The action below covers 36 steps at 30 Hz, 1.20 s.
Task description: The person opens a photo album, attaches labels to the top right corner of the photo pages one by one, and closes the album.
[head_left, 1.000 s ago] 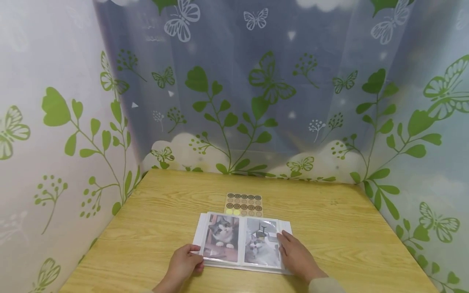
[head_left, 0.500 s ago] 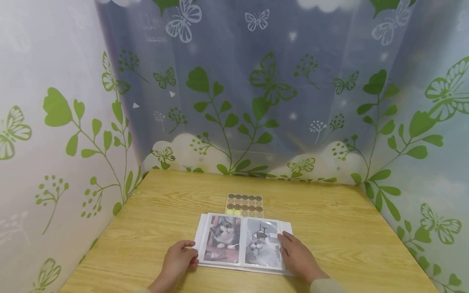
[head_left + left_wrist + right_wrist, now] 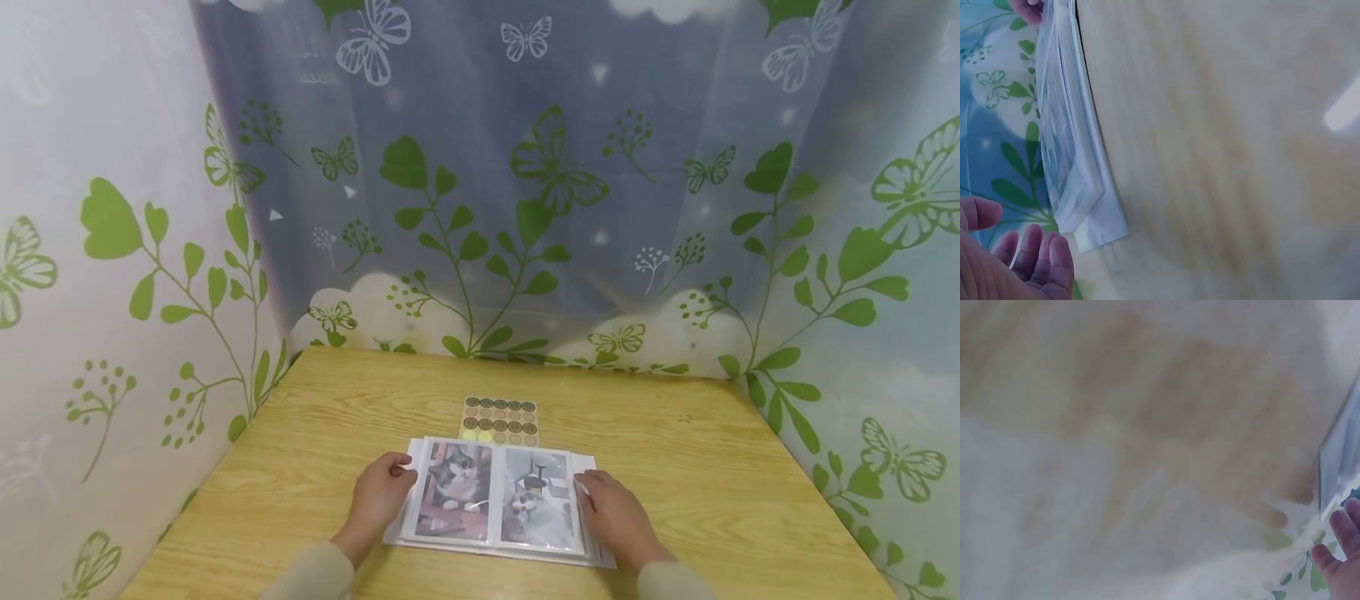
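Note:
A photo album (image 3: 496, 500) lies spread on the table, with white covers and clear sleeves. Its left page shows a photo of a grey and white cat (image 3: 454, 492); the right page has a paler cat photo (image 3: 537, 498). My left hand (image 3: 378, 498) is by the upper left edge, fingers loosely bent. In the left wrist view, a gap parts that hand (image 3: 1032, 265) from the album (image 3: 1079, 150), with nothing between thumb and fingers. At the right edge, my right hand (image 3: 618, 512) touches the page side with its fingertips; its thumb is partly hidden.
Just behind the album lies a card of round stickers (image 3: 501, 419), brown, tan and two yellow. The wood-grain table (image 3: 675, 467) is bordered at the back and sides by a curtain (image 3: 480, 233) printed with leaves and butterflies.
My left hand first drew off the lower left page edge, then moved up along the album's left side. My right hand shifted slightly at the right edge. The same photos show.

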Each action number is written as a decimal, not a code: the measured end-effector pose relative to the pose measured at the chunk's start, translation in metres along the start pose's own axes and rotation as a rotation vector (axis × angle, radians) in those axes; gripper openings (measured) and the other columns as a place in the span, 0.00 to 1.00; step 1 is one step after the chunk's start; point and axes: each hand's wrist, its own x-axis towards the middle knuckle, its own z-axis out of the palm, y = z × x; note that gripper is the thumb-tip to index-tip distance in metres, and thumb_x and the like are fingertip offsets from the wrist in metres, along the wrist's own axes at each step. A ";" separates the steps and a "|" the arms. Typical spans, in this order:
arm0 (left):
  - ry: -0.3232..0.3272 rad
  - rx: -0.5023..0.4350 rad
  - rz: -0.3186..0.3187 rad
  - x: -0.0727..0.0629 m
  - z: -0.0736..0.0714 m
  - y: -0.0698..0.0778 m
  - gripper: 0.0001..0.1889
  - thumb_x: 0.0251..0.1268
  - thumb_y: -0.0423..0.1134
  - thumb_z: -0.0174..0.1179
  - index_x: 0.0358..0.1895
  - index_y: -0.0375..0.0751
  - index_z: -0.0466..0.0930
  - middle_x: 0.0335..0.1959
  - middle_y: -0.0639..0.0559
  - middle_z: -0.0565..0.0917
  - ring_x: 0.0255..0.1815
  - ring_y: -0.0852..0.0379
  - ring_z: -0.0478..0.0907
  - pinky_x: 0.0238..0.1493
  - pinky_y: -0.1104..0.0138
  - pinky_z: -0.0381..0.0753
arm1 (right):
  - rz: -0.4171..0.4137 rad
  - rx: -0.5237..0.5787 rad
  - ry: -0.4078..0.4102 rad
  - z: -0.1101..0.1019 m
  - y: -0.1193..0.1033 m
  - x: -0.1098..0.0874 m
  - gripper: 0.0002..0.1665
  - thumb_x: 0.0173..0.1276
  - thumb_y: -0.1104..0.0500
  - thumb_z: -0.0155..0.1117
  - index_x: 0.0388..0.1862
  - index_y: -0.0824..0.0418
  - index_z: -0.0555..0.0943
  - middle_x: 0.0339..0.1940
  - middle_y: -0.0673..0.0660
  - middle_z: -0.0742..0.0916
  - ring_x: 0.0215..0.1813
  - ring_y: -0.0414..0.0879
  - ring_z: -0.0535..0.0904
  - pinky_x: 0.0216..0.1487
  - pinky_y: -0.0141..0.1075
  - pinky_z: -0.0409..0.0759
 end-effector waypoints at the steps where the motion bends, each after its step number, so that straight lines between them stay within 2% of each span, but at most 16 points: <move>1: 0.000 0.008 0.000 0.003 0.001 0.002 0.13 0.60 0.32 0.62 0.47 0.29 0.82 0.31 0.48 0.83 0.32 0.54 0.78 0.34 0.62 0.77 | -0.005 -0.002 0.008 -0.001 0.000 0.002 0.18 0.71 0.63 0.59 0.57 0.67 0.80 0.56 0.68 0.82 0.60 0.64 0.77 0.62 0.57 0.73; 10: -0.040 0.102 0.019 0.034 0.016 0.013 0.18 0.64 0.37 0.59 0.54 0.30 0.79 0.35 0.47 0.82 0.33 0.52 0.77 0.34 0.60 0.77 | -0.014 0.057 0.074 -0.007 -0.004 0.021 0.20 0.74 0.61 0.57 0.59 0.70 0.78 0.57 0.71 0.80 0.59 0.66 0.77 0.60 0.59 0.74; 17: -0.077 0.151 0.048 0.055 0.030 0.024 0.20 0.66 0.38 0.58 0.56 0.29 0.78 0.44 0.38 0.83 0.44 0.42 0.80 0.45 0.49 0.80 | 0.045 0.181 0.068 -0.005 -0.011 0.042 0.22 0.76 0.58 0.54 0.62 0.71 0.76 0.61 0.73 0.78 0.63 0.68 0.73 0.65 0.60 0.69; 21: -0.090 0.175 0.064 0.066 0.038 0.028 0.20 0.68 0.39 0.57 0.57 0.29 0.78 0.47 0.35 0.83 0.49 0.39 0.80 0.50 0.48 0.79 | 0.084 0.224 0.058 -0.006 -0.016 0.057 0.24 0.76 0.58 0.53 0.63 0.71 0.75 0.63 0.73 0.76 0.65 0.68 0.71 0.66 0.60 0.68; 28: -0.123 0.180 0.059 0.079 0.045 0.033 0.22 0.69 0.41 0.55 0.59 0.28 0.76 0.52 0.33 0.82 0.54 0.37 0.79 0.56 0.47 0.77 | 0.109 0.222 0.043 -0.007 -0.027 0.074 0.24 0.76 0.58 0.52 0.63 0.72 0.75 0.63 0.73 0.77 0.65 0.68 0.71 0.66 0.59 0.68; 36: -0.142 0.265 0.057 0.093 0.055 0.031 0.22 0.71 0.41 0.56 0.59 0.26 0.76 0.53 0.32 0.81 0.56 0.35 0.77 0.58 0.46 0.76 | 0.127 0.215 0.009 0.000 -0.025 0.089 0.24 0.76 0.58 0.51 0.63 0.73 0.75 0.62 0.73 0.78 0.65 0.68 0.71 0.67 0.59 0.67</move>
